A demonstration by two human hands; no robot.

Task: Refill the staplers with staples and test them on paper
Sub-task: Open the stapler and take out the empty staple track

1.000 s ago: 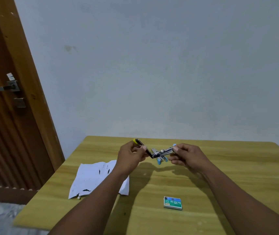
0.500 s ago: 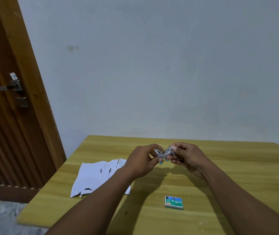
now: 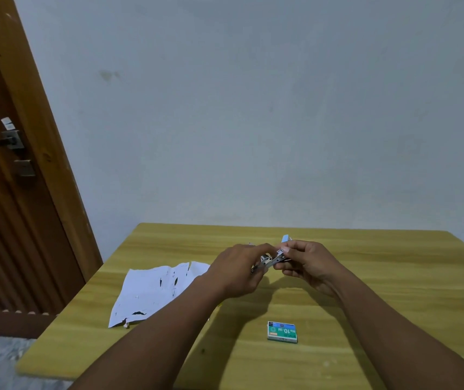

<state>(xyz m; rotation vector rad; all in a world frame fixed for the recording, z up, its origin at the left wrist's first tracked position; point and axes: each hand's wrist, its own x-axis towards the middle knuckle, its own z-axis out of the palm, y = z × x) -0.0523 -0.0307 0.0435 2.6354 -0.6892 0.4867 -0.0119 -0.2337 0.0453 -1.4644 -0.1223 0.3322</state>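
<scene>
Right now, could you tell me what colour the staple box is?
The staple box is green with white lettering, best seen in the head view.

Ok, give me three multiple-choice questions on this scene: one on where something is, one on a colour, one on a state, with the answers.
1. Where does the white paper lie?
A. on the left part of the table
B. on a chair
C. in a drawer

2. What colour is the staple box?
A. red
B. green and blue
C. black

3. How is the stapler placed?
A. lying on the table
B. resting on the paper
C. held above the table by the left hand and right hand

Answers:
1 A: the sheet lies flat on the wood, left of both hands.
2 B: its top face is green with a blue band.
3 C: fingers of both hands curl round it, and its shadow falls on the table beneath.
</scene>
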